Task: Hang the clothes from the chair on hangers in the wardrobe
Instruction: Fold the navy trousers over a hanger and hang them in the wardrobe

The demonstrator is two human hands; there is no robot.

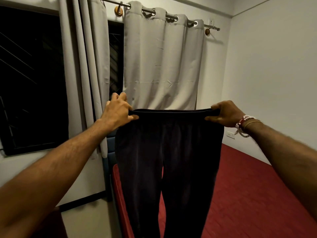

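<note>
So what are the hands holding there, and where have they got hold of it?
Dark trousers, held up by the waistband: the left hand pinches its left end, the right hand its right end.

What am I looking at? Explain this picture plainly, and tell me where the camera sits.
No machine here: the grips are a person's two bare hands. The single camera is worn on the head, looking forward and down along both arms. The left grip and right grip each pinch one end of the waistband of dark trousers, holding them up so the legs hang down. Behind them lies a bed with a red cover. Grey curtains hang beside a dark window. No hanger or wardrobe is in view.
</note>
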